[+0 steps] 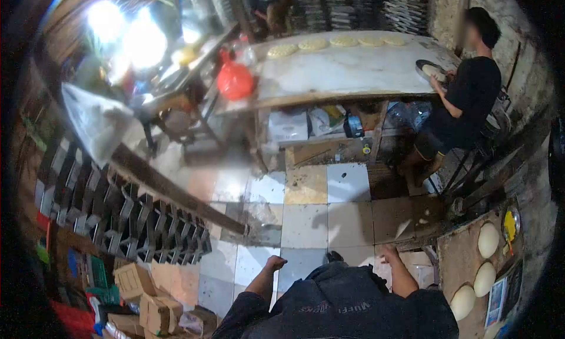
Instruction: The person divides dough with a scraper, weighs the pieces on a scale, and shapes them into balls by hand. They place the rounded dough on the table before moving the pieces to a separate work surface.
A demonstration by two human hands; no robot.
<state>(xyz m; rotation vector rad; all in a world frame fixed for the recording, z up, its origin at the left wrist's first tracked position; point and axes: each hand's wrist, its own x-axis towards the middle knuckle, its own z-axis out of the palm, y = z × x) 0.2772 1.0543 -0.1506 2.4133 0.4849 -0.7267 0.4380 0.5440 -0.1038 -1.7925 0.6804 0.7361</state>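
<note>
My left hand [275,263] hangs over the tiled floor, left of my dark shirt [347,304], with its fingers curled; whether anything is in it is too small to tell. On the other side, my right hand [387,254] is above the floor near the low wooden table [456,251] at the right, its fingers apart and holding nothing. Neither hand touches a table. Pale dough rounds [488,240] lie on that low table, beside a yellow object [511,224].
A seated person [474,92] holds dough on a dark round pan [422,68] at the long floured table [347,74]. Several flat doughs [313,44] and a red bag [235,78] lie there. Stacked metal pieces [118,209], a slanting post [176,192] and cardboard boxes [134,280] stand left.
</note>
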